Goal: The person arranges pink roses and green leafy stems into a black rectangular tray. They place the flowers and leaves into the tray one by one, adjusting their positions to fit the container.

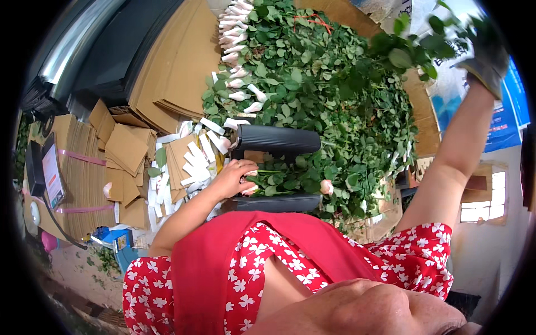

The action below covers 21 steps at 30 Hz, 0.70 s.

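Note:
My left hand (234,177) has curled fingers on pale pink roses (249,190), whose leafy stems lie between two black ridged rests (279,139). My right hand (481,70), in a grey glove, is raised at the upper right and grips a leafy stem (424,50); its fingertips are partly hidden in dark leaves. A loose pink rose (327,186) lies just right of the rests. Beyond them spreads a deep heap of rose stems (301,72), with white-sleeved buds (234,44) lined along its left side.
Cardboard sheets (173,67) and black stacked sheets (111,56) stand at the upper left. White strips (195,162), small cardboard pieces (125,148) and a phone (53,170) sit on the left. A blue printed sheet (508,111) and a white wall with a window (483,201) are on the right.

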### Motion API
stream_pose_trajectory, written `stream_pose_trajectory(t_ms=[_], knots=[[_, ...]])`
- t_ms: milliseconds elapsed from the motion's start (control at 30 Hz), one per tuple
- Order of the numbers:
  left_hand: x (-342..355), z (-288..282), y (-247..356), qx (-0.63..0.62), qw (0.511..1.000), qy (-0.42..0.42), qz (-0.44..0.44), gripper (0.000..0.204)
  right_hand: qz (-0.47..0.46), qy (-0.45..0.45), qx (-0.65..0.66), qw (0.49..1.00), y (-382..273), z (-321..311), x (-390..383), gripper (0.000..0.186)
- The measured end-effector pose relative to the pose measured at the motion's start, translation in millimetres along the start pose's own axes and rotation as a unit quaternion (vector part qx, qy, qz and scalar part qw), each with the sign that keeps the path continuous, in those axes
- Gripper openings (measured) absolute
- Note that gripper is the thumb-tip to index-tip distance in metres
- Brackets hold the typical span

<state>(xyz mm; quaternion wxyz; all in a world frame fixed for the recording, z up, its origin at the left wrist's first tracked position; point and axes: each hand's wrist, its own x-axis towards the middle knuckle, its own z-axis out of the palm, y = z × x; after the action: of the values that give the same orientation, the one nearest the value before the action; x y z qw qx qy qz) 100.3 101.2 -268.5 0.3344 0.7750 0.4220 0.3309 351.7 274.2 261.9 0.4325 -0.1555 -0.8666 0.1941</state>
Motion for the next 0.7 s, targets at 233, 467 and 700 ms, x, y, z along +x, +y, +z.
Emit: stream_pose_trajectory(t_ms=[233, 467, 700], knots=[[5.1, 1.8, -1.5, -0.019, 1.000, 0.010, 0.003, 0.046, 0.097, -0.393, -0.164, 0.900, -34.8, 86.8, -95.5, 0.031], [7.7, -4.8, 10.3, -0.023, 0.999, -0.003, -0.044, 0.053, 0.121, -0.439, -0.197, 0.868, -24.0, 87.6, -132.9, 0.030], [10.8, -2.8, 7.3, -0.006, 1.000, -0.027, 0.011, 0.049, 0.124, -0.442, -0.220, 0.861, -16.7, 84.4, -169.8, 0.029]])
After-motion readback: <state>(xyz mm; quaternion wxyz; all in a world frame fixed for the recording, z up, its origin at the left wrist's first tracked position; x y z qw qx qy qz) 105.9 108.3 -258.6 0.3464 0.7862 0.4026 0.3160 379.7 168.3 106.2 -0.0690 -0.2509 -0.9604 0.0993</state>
